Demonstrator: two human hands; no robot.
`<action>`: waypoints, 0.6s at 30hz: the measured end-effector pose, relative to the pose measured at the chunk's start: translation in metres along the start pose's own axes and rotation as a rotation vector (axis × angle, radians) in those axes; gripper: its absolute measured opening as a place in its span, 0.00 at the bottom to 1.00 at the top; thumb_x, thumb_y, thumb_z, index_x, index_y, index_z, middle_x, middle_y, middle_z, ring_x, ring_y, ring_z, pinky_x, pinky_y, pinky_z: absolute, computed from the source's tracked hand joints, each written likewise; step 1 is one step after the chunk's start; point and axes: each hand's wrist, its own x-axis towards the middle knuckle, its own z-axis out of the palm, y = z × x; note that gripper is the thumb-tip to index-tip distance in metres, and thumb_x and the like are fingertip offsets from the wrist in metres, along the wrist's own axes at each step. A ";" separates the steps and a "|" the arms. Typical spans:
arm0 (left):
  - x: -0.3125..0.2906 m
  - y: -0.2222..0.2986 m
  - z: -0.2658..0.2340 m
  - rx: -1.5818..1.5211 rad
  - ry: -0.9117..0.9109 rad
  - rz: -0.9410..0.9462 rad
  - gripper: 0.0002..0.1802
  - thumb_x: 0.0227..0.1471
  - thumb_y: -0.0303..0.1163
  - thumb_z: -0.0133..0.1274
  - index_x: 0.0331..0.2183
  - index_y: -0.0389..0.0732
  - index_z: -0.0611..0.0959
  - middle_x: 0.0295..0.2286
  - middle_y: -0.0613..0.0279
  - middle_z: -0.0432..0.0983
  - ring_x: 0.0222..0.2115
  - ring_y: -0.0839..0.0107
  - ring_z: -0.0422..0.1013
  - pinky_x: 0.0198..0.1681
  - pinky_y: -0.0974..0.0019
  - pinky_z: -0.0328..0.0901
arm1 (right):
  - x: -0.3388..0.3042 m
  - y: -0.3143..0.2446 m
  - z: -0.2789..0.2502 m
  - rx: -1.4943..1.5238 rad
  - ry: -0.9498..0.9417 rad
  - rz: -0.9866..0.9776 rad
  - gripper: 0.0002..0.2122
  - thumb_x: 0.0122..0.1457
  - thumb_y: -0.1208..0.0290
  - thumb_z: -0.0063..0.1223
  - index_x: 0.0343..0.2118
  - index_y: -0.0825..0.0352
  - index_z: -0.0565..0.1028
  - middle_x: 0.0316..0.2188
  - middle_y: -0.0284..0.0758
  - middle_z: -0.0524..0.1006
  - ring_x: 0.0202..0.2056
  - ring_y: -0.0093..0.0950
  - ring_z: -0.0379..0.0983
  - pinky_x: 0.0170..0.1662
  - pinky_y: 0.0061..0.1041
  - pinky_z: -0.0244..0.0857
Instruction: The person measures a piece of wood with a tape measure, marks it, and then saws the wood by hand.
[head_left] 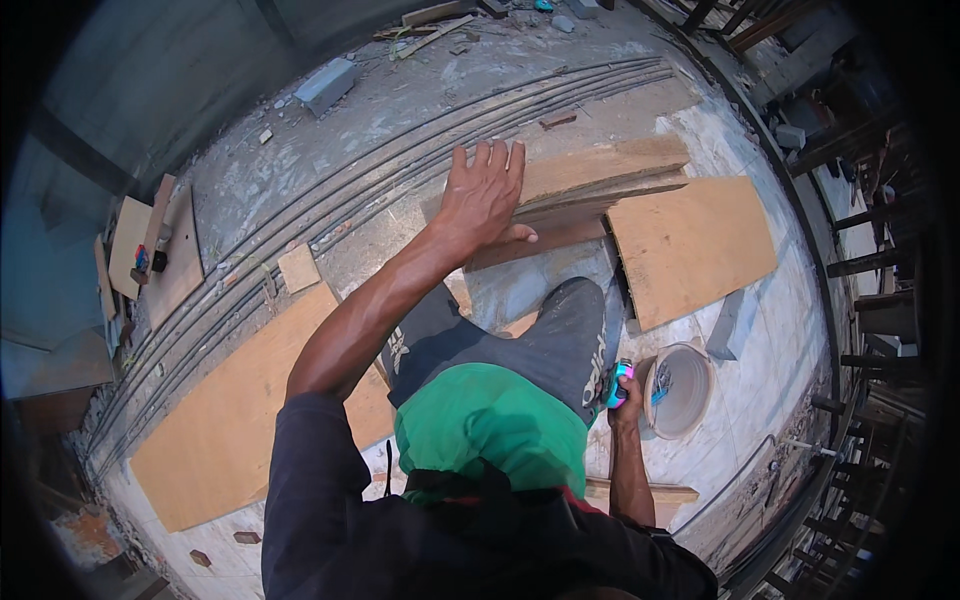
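My left hand (485,195) reaches forward to the end of some upright wooden planks (600,168). Its fingers are stretched out and the thumb stands apart, with nothing held; whether the palm touches the wood is hidden. Low by my right thigh, my right hand (627,402) is closed around a shiny teal-and-purple hand-held device (619,382), whose kind I cannot make out. Beyond that hand, a plywood sheet (690,250) lies beside the planks. Just to the right of the hand stands a pale bucket (708,400) with small things inside.
Another plywood sheet (240,420) lies at my left. Long thin bars (400,150) run across the ground ahead. A grey block (326,86) rests farther off, and board offcuts (178,255) lean at the far left. A grey metal piece (724,325) lies near the bucket.
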 end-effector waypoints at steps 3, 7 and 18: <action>0.020 -0.001 0.025 -0.123 -0.503 -0.218 0.42 0.36 0.49 0.71 0.46 0.36 0.70 0.37 0.46 0.76 0.40 0.47 0.75 0.43 0.50 0.70 | -0.010 0.012 -0.005 0.146 0.025 0.065 0.19 0.52 0.59 0.55 0.42 0.67 0.73 0.30 0.37 0.77 0.25 0.31 0.76 0.26 0.26 0.70; 0.036 -0.034 0.037 -0.198 -0.440 -0.219 0.36 0.36 0.49 0.70 0.39 0.38 0.69 0.36 0.48 0.76 0.38 0.45 0.75 0.40 0.47 0.69 | -0.022 0.015 -0.010 0.235 0.135 0.142 0.19 0.53 0.57 0.54 0.41 0.66 0.73 0.30 0.37 0.77 0.26 0.33 0.76 0.21 0.31 0.70; 0.130 -0.216 0.144 -0.315 -0.709 -0.311 0.41 0.29 0.49 0.74 0.44 0.36 0.77 0.40 0.44 0.80 0.45 0.49 0.75 0.47 0.52 0.68 | -0.014 -0.001 0.007 0.244 0.237 0.280 0.17 0.52 0.59 0.53 0.40 0.66 0.72 0.27 0.37 0.76 0.24 0.33 0.76 0.24 0.31 0.71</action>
